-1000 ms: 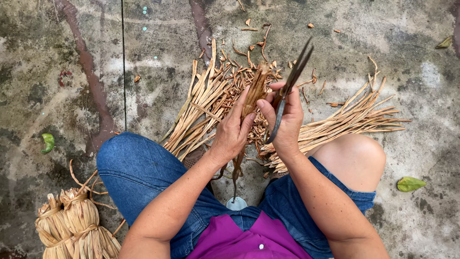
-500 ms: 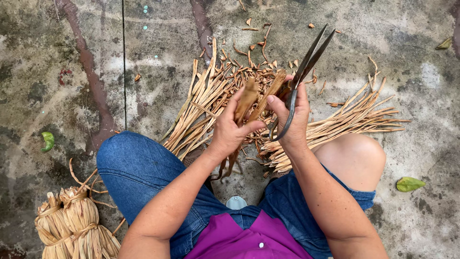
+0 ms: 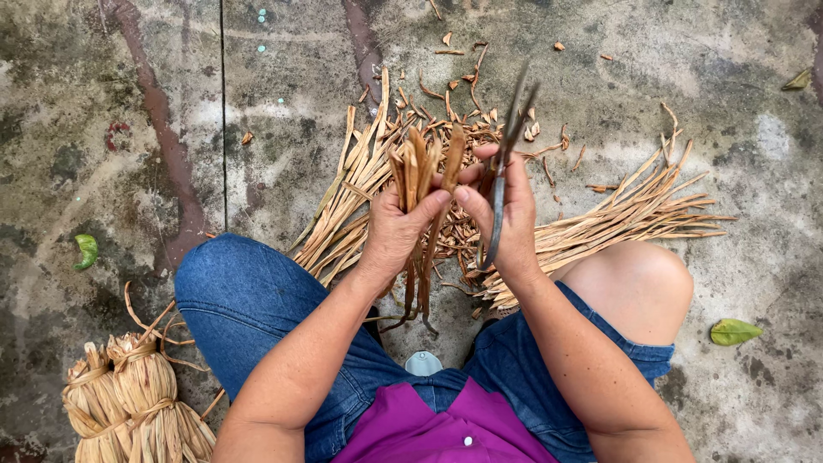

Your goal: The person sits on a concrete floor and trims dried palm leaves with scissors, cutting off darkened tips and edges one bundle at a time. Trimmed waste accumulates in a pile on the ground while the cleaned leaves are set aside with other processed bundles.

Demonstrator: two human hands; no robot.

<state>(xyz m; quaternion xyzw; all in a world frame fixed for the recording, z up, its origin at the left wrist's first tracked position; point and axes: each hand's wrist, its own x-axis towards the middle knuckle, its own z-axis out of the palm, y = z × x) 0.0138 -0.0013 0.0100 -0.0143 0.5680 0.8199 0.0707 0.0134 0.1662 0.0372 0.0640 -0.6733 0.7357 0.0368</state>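
Strips (image 3: 420, 171) bunched upright in my left hand (image 3: 396, 231), scissors (image 3: 506, 146) gripped in my right hand (image 3: 513, 214); I'd level the tips and clamp them tightly before cutting squarely.

The person wears a magenta shirt (image 3: 446, 433) with a small white button at the front and blue denim shorts (image 3: 257, 300) with frayed hems; both forearms are bare, without sleeves.

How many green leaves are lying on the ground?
3: one curled bright green leaf at the left, one flat green leaf at the right by the knee, one duller leaf at the top right edge. More may be hidden.
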